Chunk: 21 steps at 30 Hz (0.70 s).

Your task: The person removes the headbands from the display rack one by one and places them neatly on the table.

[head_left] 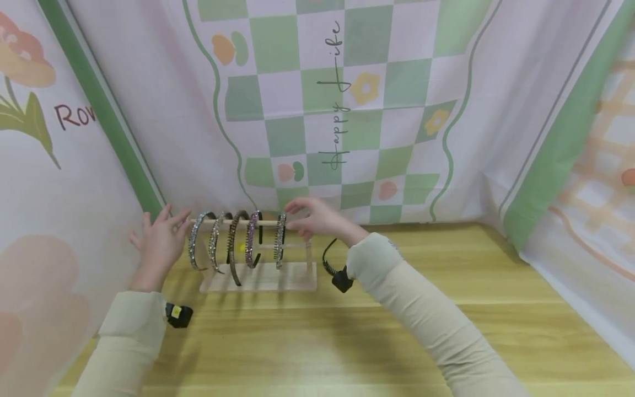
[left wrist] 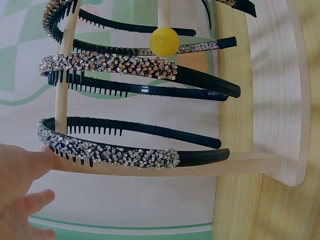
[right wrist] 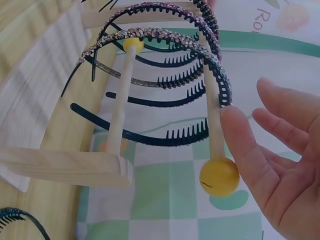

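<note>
Several rhinestone headbands hang in a row over the upper rod of a wooden display rack point(head_left: 302, 280). My left hand point(head_left: 161, 240), fingers spread, is at the rod's left end, its fingertip right beside the leftmost silver headband point(left wrist: 115, 152). At the other end, my right hand point(head_left: 319, 218) has its thumb point(right wrist: 239, 132) against the rightmost silver headband point(head_left: 279, 240), its other fingers extended and apart. Between these two hang another silver headband point(head_left: 214, 245), a brown one point(head_left: 232, 242) and a purple one point(head_left: 250, 242).
A yellow ball point(right wrist: 220, 177) caps the upper rod near my right hand; the lower rod has a yellow ball point(left wrist: 164, 42) too. Beside the rack a black toothed headband point(head_left: 326, 259) lies on the wooden table point(head_left: 297, 342). Printed cloth point(head_left: 278, 44) hangs behind.
</note>
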Each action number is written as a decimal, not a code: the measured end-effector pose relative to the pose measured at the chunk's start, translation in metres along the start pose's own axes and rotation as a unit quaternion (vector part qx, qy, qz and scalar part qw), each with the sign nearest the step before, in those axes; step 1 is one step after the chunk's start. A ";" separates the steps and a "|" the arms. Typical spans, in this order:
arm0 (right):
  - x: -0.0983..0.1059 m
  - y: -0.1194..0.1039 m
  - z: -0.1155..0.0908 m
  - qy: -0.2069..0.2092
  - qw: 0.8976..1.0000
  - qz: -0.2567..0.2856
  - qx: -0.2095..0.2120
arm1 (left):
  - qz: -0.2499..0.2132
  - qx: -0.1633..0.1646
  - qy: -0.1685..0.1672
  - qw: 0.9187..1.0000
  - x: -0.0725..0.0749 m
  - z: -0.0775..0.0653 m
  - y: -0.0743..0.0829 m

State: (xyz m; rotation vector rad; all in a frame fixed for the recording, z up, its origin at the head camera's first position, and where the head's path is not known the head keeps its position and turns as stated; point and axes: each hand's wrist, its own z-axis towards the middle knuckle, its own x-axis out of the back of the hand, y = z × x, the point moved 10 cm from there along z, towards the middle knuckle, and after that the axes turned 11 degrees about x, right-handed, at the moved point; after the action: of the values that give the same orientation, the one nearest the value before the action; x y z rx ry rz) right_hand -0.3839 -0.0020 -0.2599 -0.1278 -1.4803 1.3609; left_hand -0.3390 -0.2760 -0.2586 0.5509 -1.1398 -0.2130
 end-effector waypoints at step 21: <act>-0.025 0.005 0.004 -0.027 0.998 0.034 -0.050 | -0.002 0.008 -0.006 1.000 -0.001 -0.002 -0.001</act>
State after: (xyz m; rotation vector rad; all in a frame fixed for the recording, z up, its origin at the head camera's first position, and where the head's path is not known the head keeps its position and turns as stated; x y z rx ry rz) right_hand -0.3788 -0.0196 -0.2779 -0.2083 -1.6019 1.3547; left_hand -0.3376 -0.2762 -0.2605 0.5676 -1.1526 -0.2109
